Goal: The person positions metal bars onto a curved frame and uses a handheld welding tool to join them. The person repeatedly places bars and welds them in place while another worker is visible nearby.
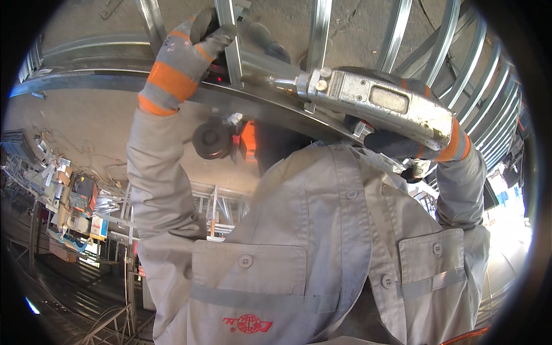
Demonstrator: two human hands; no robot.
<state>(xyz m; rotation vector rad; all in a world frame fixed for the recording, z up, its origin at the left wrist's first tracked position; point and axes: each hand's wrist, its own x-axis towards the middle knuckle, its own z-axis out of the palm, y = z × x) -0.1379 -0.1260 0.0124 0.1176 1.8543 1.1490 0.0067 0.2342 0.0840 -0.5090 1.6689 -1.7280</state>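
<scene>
My left hand (181, 63), in a grey and orange glove, closes its thumb and fingers around a narrow metal channel (233, 57) that stands off a long dark rail (270, 104). In my right hand (397, 148), also gloved, is a silver laser welding gun (368, 95) with a slim nozzle. The nozzle points left, toward the joint of channel and rail, with a visible gap before it. A small red light spot shows on the metal beside the joint. The gun's body hides part of my right hand.
Several more metal channels (394, 34) run side by side at the far right. Below the rail, a round black object (211, 140) and an orange object (248, 140) are on the floor. Cluttered boxes and tools (80, 201) stand at the left.
</scene>
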